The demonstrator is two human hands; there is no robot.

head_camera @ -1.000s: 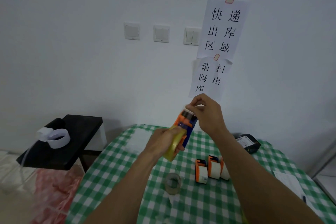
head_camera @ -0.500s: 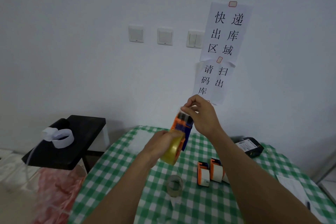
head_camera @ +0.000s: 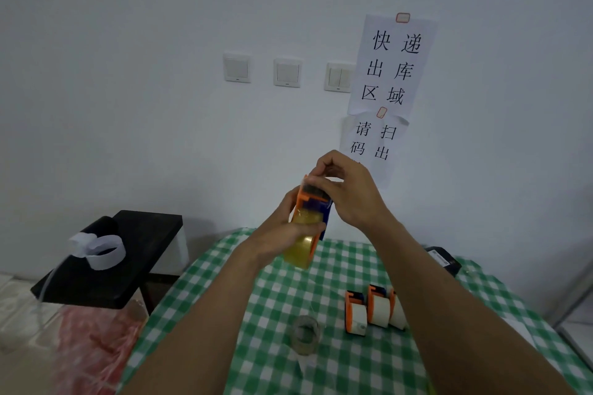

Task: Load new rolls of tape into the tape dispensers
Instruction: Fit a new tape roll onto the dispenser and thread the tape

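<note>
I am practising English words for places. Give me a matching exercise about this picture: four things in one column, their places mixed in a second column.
Things
1. orange dispenser
2. clear tape roll
3. white paper loop
4. black device

Places
A. on the black side table
B. held by the left hand and right hand
C. far end of the checked cloth
D. on the cloth, between the forearms

Pairs: 1-B, 2-D, 3-A, 4-C

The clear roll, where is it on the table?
In the head view, the clear roll lies on the checked cloth, just left of the three orange dispensers.
</note>
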